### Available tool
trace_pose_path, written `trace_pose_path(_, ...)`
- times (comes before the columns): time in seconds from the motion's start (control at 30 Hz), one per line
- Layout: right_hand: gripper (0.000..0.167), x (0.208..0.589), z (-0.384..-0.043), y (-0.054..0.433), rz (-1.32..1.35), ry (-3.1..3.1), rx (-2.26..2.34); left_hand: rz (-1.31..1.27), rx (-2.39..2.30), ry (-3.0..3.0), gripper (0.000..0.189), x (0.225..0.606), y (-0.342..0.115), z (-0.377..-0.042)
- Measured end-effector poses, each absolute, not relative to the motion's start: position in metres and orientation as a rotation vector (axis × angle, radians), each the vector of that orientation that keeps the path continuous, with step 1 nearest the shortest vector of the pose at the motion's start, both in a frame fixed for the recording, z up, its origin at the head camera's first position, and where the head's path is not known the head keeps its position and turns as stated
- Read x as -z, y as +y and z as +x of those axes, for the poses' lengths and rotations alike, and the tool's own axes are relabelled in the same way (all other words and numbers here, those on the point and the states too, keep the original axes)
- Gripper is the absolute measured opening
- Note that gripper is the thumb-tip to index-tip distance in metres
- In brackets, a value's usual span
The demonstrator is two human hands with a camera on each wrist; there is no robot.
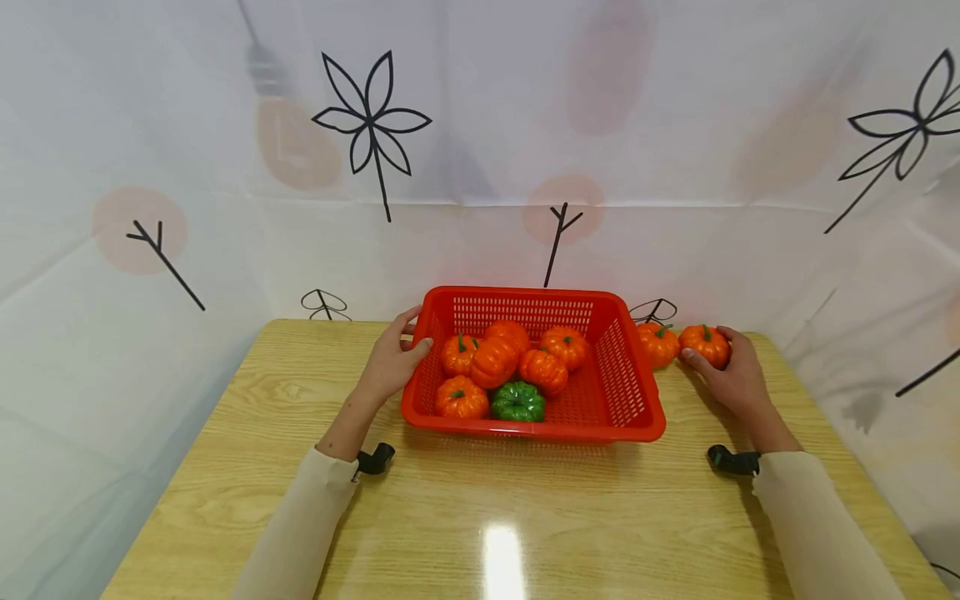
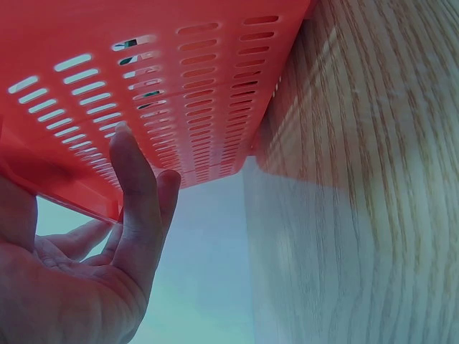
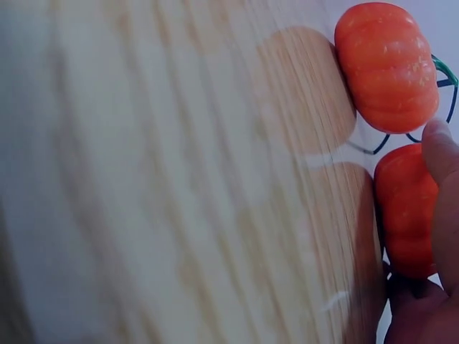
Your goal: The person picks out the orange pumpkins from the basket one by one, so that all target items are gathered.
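A red plastic basket (image 1: 532, 432) with slotted walls stands on the table, holding several small orange pumpkins (image 1: 495, 362) and one green pumpkin (image 1: 518, 402). At the basket's left end my left hand (image 1: 393, 357) grips the rim, thumb over the top. Its fingers (image 2: 136, 193) reach along the outside of the slotted wall in the left wrist view. My right hand (image 1: 738, 373) holds an orange pumpkin (image 1: 705, 345) on the tabletop, thumb on its left side and fingers behind. Just left of it, beside the basket, sits another orange pumpkin (image 1: 657, 346) with a green stem.
The wooden table (image 1: 450, 517) extends forward to a white cloth backdrop (image 1: 480, 167) printed with flowers and twigs. Black wrist-worn cameras (image 1: 377, 458) stick out inward from both forearms.
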State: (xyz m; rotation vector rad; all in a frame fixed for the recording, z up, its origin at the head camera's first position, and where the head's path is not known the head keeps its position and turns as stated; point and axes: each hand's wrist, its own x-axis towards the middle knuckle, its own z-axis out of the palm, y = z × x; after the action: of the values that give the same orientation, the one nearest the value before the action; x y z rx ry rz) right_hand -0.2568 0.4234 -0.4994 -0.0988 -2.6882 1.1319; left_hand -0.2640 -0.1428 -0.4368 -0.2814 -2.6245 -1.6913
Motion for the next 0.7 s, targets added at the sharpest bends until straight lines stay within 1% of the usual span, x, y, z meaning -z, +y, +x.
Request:
trace_pose_path(0.27, 0.092, 0.499, -0.255, 0.426, -0.094, -2.686, -1.167, -0.286, 1.693, -2.625, 0.063, 0.437, -0.143, -0.264)
trace_pose_path(0.5, 0.084, 0.491, -0.248, 0.421, -0.034, -2.636, -1.140, -0.283, 1.700, -2.623, 0.063, 0.437, -0.142, -0.264)
trace_pose_path(0.7, 0.079, 0.474, -0.239, 0.406, 0.001, -2.611, -1.072, -0.280, 1.695, -2.625, 0.063, 0.437, -0.142, -0.264)
